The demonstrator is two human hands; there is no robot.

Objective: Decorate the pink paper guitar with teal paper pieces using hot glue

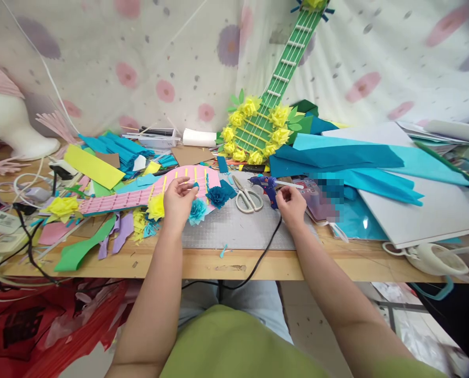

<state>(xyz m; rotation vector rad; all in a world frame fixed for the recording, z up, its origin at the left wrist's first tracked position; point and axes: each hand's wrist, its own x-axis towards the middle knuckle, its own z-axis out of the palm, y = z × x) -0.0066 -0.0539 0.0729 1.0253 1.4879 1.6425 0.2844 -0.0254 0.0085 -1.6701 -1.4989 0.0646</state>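
My left hand [179, 203] is raised over the pink paper guitar [140, 193], thumb and fingers pinched on a small blue piece of paper [195, 185]. On the guitar's body beside it are a yellow paper flower [156, 207], a light blue flower [198, 211] and a dark blue flower [219, 195]. My right hand [292, 206] has its fingers closed at the handle of a blue hot glue gun [270, 193], whose white glue stick [291, 183] pokes out toward the right. Scissors [248, 198] lie between the hands on the grey cutting mat [238, 231].
A green paper guitar [254, 131] with yellow flowers leans at the back. Blue crepe paper [337, 157] and white boards [427, 215] cover the right side. A cup [439, 260] stands at the right edge. The glue gun's black cord [264, 254] hangs over the front edge. Paper scraps [88, 241] fill the left.
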